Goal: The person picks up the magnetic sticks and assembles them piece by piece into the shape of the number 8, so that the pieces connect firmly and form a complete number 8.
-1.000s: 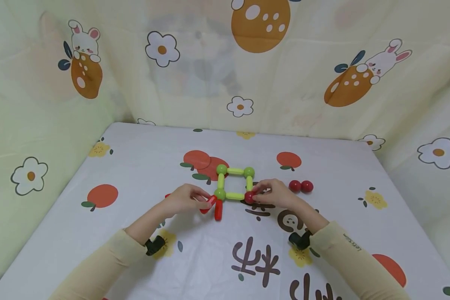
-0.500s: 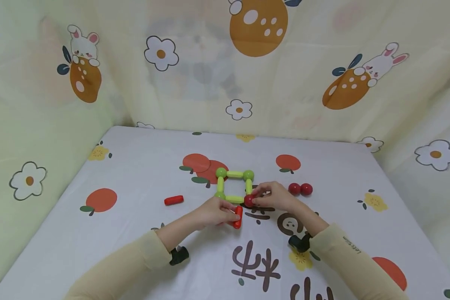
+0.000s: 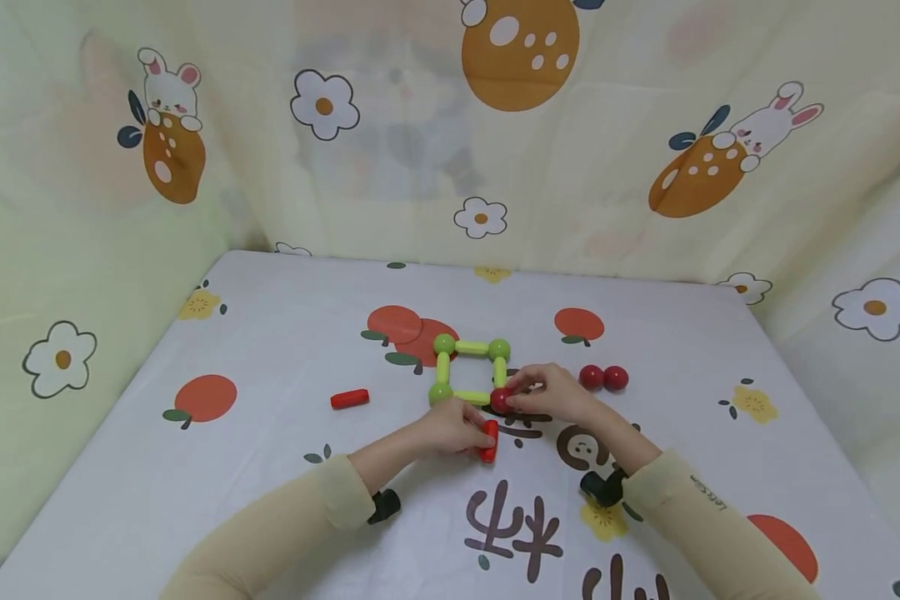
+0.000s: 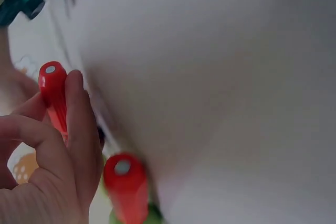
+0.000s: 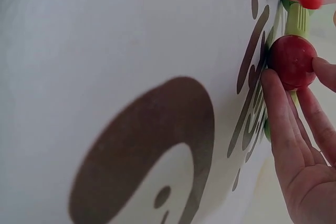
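In the head view a square frame of light-green rods [image 3: 472, 347] lies on the table, with green balls [image 3: 499, 348] at three corners and a dark-red ball [image 3: 501, 400] at the near right corner. My right hand [image 3: 555, 393] pinches that red ball between thumb and fingers. My left hand [image 3: 450, 427] pinches a short red rod [image 3: 489, 442], just nearer than the red ball and apart from it. Its end shows a silvery disc in the left wrist view. A second red rod [image 4: 126, 184] stands against a green ball there; my left hand hides it in the head view.
A loose red rod [image 3: 349, 399] lies left of the frame. Two dark-red balls [image 3: 603, 378] sit side by side to the right. The table is covered with a printed cloth [image 3: 285, 333], and patterned curtains [image 3: 390, 167] close off the back and sides.
My left hand has moved right with the red rod, from beside the near left green ball to just nearer than the red ball. My right hand stays on the red ball.
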Motion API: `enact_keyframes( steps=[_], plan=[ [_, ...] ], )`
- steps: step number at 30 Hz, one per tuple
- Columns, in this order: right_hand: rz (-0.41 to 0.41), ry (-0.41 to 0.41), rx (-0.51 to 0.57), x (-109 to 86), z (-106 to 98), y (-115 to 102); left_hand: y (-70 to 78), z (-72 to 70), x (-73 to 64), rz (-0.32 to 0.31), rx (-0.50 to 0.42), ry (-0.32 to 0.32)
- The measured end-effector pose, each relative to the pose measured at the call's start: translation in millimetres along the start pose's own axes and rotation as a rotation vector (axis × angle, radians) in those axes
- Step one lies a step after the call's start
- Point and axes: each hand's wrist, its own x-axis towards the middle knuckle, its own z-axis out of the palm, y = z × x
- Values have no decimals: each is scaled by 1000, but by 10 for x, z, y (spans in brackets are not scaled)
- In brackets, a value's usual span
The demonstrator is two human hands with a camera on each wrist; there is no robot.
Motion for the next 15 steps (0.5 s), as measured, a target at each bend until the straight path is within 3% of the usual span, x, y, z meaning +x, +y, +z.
enact_keyframes(
  steps=[7,15],
  plan=[
    [-39,-14,1,-4,-26,8,2,122,61,-37,-14,51],
    [-17,-11,3,4,-20,-5,67,165,107,-90,-26,93]
  ],
)
